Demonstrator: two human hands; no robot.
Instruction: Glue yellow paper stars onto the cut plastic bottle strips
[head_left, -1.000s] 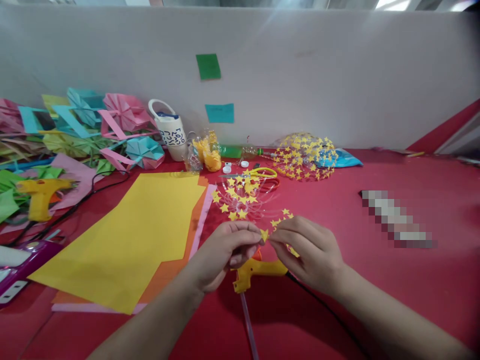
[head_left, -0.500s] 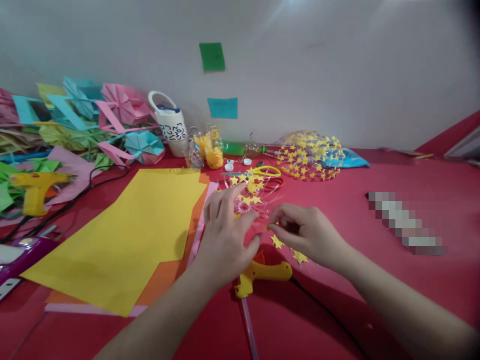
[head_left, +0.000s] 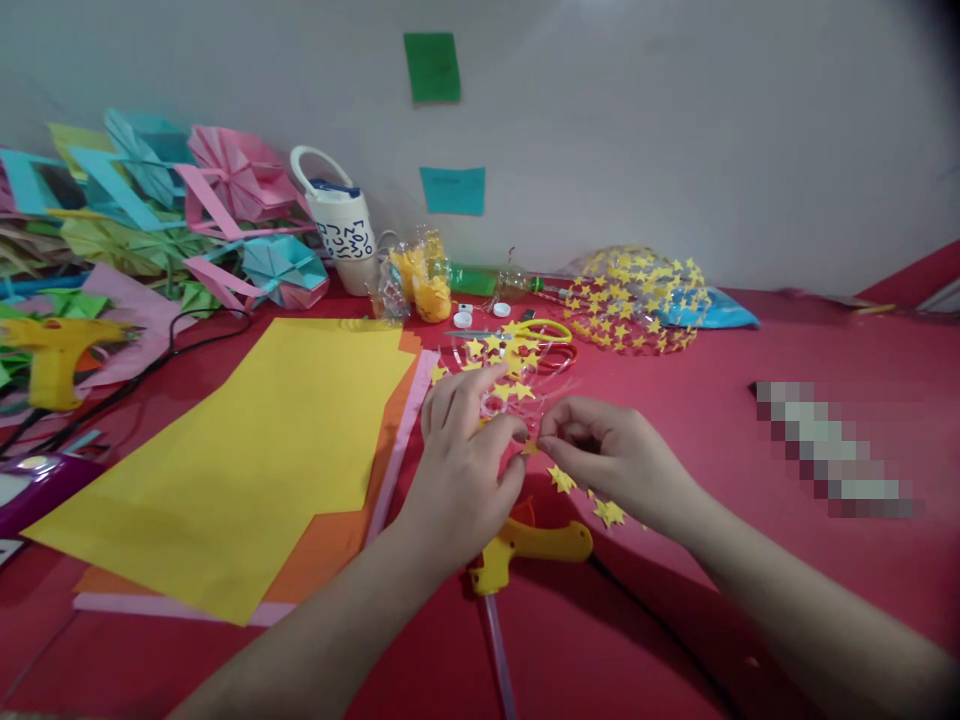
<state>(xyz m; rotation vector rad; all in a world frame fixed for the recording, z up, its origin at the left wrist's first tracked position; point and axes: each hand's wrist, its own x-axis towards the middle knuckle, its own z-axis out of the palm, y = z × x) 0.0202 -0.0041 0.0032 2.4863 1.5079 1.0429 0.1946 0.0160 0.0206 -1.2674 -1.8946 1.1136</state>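
Note:
My right hand (head_left: pixel 622 450) is closed in a pinch at a small yellow paper star (head_left: pixel 529 447). Just left of that star, my left hand (head_left: pixel 469 465) has its thumb and forefinger apart, the other fingers bent over clear strips dotted with yellow stars (head_left: pixel 517 390). Below both hands lies a yellow glue gun (head_left: pixel 544 541), its nozzle end hidden by my left hand and a clear glue stick coming out of its rear. Loose yellow stars (head_left: pixel 609 513) rest on the red table beneath my right wrist.
Yellow paper sheets (head_left: pixel 300 430) lie left, over orange and pink ones. Behind are yellow-handled scissors (head_left: pixel 544 330), white caps (head_left: pixel 501 310), a star-covered clear dome (head_left: pixel 637 300) and a white tumbler (head_left: pixel 345 240). Folded paper flowers (head_left: pixel 240 180) and another glue gun (head_left: pixel 60 355) are far left.
My right fingertips and the star have come closer to my left fingers, and the star shows more clearly between them. The whole view has shifted slightly.

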